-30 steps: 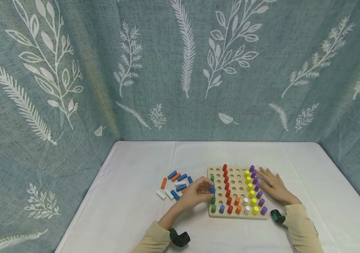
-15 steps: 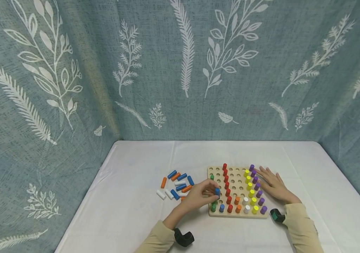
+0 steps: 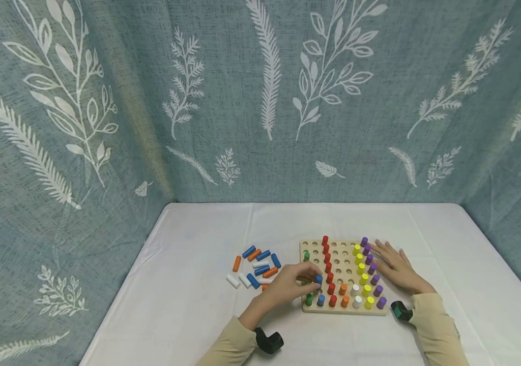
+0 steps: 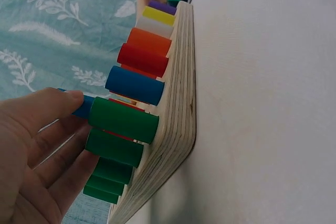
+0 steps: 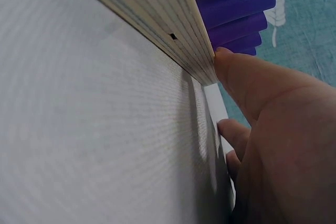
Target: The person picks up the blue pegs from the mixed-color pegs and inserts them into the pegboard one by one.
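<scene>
Above the pegboard (image 3: pixel 344 311), the left hand (image 3: pixel 289 282) pinches a blue peg (image 3: pixel 318 279).

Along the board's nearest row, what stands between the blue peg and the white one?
A red peg, then an orange peg, going from the blue peg to the white peg; both the head and left wrist views show this.

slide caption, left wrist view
Left hand pinches a blue cylindrical peg beside green cylindrical pegs in a wooden board.
</scene>
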`<state>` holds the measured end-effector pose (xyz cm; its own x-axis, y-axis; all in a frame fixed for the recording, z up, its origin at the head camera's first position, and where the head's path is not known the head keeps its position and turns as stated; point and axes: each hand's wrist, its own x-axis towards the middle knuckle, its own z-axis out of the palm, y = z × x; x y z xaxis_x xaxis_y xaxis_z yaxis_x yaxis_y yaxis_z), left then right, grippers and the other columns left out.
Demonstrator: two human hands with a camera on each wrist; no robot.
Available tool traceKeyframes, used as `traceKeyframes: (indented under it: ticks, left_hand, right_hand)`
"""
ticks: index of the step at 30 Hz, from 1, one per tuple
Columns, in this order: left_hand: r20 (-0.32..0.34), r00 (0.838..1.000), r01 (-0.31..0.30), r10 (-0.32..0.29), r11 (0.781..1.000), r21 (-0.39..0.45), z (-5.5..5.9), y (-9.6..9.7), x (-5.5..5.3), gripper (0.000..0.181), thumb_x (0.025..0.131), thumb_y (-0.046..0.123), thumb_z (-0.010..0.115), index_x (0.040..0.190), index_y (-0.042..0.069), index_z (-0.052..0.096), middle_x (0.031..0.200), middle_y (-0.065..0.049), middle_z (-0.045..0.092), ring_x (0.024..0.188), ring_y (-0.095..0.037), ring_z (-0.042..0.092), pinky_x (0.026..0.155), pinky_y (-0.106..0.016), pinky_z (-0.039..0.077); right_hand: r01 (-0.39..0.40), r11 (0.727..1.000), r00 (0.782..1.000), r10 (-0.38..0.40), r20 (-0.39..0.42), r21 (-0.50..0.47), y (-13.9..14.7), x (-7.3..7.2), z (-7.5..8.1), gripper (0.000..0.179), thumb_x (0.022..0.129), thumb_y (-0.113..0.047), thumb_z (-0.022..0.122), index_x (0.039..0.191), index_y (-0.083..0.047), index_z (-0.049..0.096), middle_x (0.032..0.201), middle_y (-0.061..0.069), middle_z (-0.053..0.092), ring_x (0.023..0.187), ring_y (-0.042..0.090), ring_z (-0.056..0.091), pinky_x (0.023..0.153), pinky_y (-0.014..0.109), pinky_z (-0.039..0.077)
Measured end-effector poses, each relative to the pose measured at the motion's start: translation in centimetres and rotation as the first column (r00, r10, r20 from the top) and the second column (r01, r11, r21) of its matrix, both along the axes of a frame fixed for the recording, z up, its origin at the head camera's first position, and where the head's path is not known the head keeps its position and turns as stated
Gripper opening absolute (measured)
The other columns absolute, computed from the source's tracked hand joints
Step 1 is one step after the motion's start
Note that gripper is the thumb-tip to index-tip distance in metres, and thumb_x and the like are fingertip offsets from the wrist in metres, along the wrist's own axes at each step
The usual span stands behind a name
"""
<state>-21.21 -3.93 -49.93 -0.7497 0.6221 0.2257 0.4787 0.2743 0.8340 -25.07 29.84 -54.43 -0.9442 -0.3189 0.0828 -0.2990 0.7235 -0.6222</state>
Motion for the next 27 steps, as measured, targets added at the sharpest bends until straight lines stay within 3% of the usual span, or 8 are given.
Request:
traceKeyframes:
  ticks: [14, 27]
  left_hand:
    - [-0.106, 0.993, 0.034, -0.041, 0.998, -0.062, -0.62, 0.15, 0.06, 0.029, 0.088, 0.012, 0.064, 0.116, 0.009, 0.061, 0.107, -0.005, 0.068, 0.094, -0.004, 0.064, 0.080, -0.016, 0.050]
    - [-0.039, 0.999, -0.019, 0.017, 0.998, -0.066, -0.75, 0.40, 0.36, 0.022, 0.088, 0.014, 0.064, 0.109, 0.012, 0.066, 0.108, 0.001, 0.068, 0.097, -0.007, 0.064, 0.081, -0.014, 0.049]
  right_hand:
    - [0.000, 1.000, 1.000, 0.000, 0.018, 0.012, 0.18, -0.05, -0.17, 0.056, 0.097, -0.036, 0.044, 0.143, -0.006, 0.033, 0.150, 0.025, 0.015, 0.139, 0.044, 0.003, 0.109, 0.056, -0.013]
    - [0.008, 1.000, 0.999, -0.009, 0.037, 0.019, 0.20, -0.24, -0.38, 0.057, 0.097, -0.038, 0.043, 0.145, -0.010, 0.030, 0.151, 0.024, 0.014, 0.139, 0.044, 0.002, 0.109, 0.058, -0.012]
